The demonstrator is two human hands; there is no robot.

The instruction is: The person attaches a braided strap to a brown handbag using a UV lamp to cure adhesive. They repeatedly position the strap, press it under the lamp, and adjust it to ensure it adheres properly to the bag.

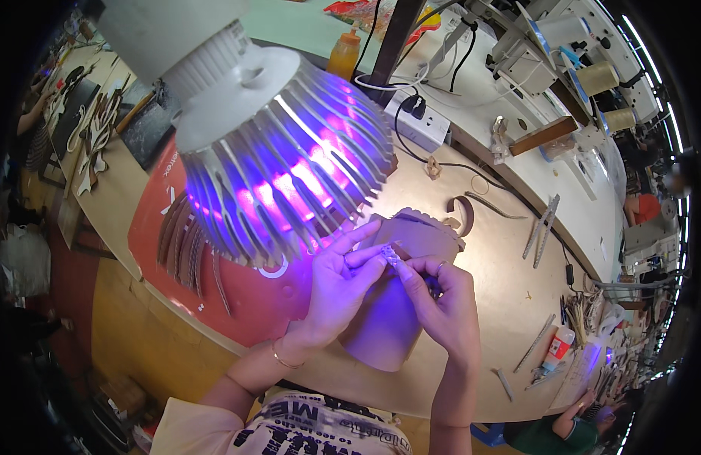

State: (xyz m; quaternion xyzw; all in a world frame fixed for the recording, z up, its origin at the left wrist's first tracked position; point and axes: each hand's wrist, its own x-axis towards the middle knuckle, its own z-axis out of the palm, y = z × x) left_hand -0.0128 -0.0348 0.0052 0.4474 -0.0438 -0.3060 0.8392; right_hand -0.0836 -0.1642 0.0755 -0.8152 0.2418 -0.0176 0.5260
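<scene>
My left hand (339, 282) and my right hand (446, 302) meet under the lamp, fingertips pinched on a small, knobbly strip end (390, 256) lit violet. The left thumb and forefinger grip it from one side. From the other side, the right thumb and fingers close on it. What the strip is made of cannot be made out. Beneath the hands lies a smooth brown piece (381, 334), rounded at its near end. At its far end is a brown piece with a scalloped edge (434, 227).
A large finned lamp (282, 159) hangs close above my left hand. A red sheet (252, 303) carries several brown braided strips (185, 250). A curled strip (464, 214), metal strips (541, 231), a glue bottle (556, 347) and a power strip (420, 125) surround the work area.
</scene>
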